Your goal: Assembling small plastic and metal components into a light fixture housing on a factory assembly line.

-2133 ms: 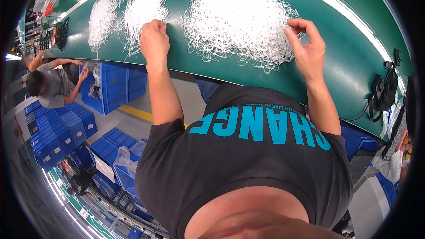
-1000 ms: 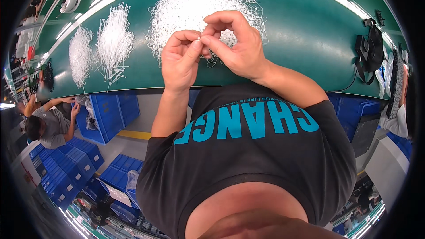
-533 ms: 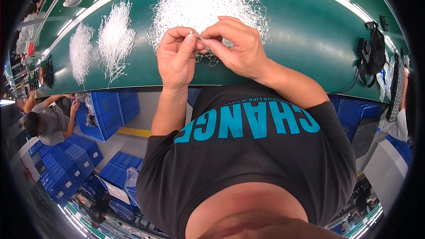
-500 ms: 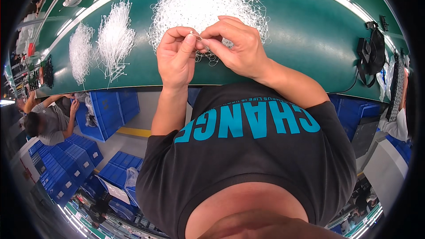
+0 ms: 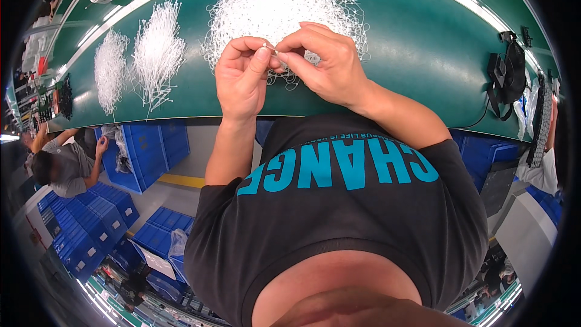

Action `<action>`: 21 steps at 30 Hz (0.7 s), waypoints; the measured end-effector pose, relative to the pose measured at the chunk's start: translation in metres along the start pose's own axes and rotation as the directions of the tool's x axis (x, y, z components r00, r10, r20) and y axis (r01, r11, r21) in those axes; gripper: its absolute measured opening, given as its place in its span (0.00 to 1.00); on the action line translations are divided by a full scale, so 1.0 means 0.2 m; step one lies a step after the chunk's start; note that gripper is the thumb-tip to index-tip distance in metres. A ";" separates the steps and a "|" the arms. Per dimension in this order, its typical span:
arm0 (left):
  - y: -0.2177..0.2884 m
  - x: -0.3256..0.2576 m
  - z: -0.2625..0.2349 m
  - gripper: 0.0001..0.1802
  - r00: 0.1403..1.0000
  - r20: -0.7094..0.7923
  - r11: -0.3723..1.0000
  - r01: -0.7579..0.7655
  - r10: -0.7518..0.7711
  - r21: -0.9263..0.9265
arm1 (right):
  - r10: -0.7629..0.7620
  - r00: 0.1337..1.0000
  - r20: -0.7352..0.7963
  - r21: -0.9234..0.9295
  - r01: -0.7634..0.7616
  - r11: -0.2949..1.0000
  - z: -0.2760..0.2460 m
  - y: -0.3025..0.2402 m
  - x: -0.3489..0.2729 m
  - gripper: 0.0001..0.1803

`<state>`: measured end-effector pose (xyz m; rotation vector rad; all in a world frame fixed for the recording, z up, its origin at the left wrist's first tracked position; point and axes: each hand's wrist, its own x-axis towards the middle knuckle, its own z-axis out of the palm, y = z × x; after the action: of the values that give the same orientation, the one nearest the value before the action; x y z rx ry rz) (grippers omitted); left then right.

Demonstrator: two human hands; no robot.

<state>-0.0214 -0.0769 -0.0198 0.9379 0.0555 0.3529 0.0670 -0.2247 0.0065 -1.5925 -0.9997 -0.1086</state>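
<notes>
Head view: at upper centre, the left hand (image 5: 242,85), pointing up the frame, and the right hand (image 5: 327,66), slanting in from the right, pinch a thin white plastic tie (image 5: 265,45) thumb-to-forefinger, in front of a pile of white loops (image 5: 272,9).

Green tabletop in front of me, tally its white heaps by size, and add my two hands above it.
Large rounded heap of white looped strands: 1
Smaller elongated heaps of thin white strands, the leftmost heap and the heap beside it: 2
Bare hands, left hand and right hand: 2
Total: 5
</notes>
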 end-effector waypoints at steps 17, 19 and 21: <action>-0.03 -0.03 0.03 0.07 0.998 -0.057 0.986 -0.030 0.040 0.166 | 0.165 0.986 0.016 0.103 -0.165 0.981 0.00 -0.03 -0.02 0.09; -0.04 -0.03 0.02 0.07 0.997 -0.045 0.977 -0.058 0.069 0.203 | 0.160 0.987 0.015 0.101 -0.161 0.982 0.00 -0.03 -0.02 0.10; -0.04 -0.02 0.01 0.07 0.997 -0.017 0.975 -0.066 0.071 0.212 | 0.197 0.979 0.042 0.141 -0.201 0.969 0.01 -0.03 -0.03 0.11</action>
<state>-0.0234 -0.0841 -0.0249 1.1480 0.0840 0.4283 0.0588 -0.2272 0.0073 -1.5543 -0.8438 0.1224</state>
